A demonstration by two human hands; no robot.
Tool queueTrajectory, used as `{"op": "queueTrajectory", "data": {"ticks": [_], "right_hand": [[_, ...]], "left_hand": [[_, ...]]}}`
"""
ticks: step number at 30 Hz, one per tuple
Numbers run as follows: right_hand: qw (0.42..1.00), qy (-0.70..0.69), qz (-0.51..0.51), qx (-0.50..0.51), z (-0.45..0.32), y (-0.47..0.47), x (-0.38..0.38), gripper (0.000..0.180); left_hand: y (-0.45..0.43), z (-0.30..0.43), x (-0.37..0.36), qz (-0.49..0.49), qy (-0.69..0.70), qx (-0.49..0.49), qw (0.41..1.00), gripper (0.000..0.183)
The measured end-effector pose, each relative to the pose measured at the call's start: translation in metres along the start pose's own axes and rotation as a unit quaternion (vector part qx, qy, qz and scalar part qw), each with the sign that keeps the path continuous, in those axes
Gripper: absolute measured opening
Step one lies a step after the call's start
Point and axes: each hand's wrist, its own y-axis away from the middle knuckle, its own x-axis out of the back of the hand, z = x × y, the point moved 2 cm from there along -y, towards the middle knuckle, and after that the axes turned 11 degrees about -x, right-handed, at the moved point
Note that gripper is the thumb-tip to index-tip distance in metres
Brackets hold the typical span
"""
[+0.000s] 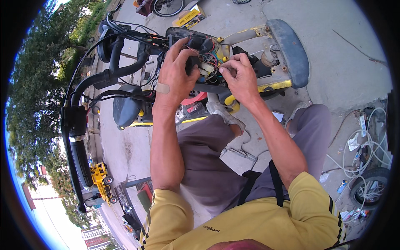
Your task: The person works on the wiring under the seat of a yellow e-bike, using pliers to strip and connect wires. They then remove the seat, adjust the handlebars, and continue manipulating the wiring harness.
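A partly dismantled electric scooter with yellow frame parts lies before me, its bundle of coloured wires (211, 57) exposed. My left hand (178, 70) reaches over the wiring bay, its fingers and thumb spread about a black part (190, 64). Whether it grips that part is hidden. On the right side of the bundle, the thumb and forefinger of my right hand (240, 76) pinch together at a thin wire. Pale plastic connectors (206, 68) sit among the wires between my hands. An adhesive bandage (162, 88) is on my left wrist.
The scooter's handlebar (93, 82) and cables arch at the left. A dark rear fender (290, 53) stands to the right. A yellow box (190, 17) lies beyond. At lower right are a tyre (370, 189) and coiled white tubing (347, 153). A yellow toy loader (102, 181) stands lower left.
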Motion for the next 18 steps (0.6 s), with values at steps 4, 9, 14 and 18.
{"op": "queueTrajectory", "data": {"ticks": [4,9,14,18], "right_hand": [[1.000,0.013,0.002,0.010,-0.004,-0.002,0.002,0.011],[0.999,0.044,-0.013,0.028,-0.009,-0.003,-0.001,0.012],[0.995,0.084,-0.007,0.053,-0.008,-0.003,-0.004,0.012],[0.992,0.099,0.006,0.081,-0.008,-0.001,-0.009,0.014]], "left_hand": [[-0.001,0.000,-0.002,0.009,0.002,0.011,1.000,0.034],[-0.004,0.002,-0.003,0.016,-0.003,0.022,1.000,0.032],[-0.005,0.002,-0.004,0.019,-0.003,0.030,0.999,0.032],[-0.005,0.002,-0.004,0.018,-0.012,0.018,1.000,0.031]]}}
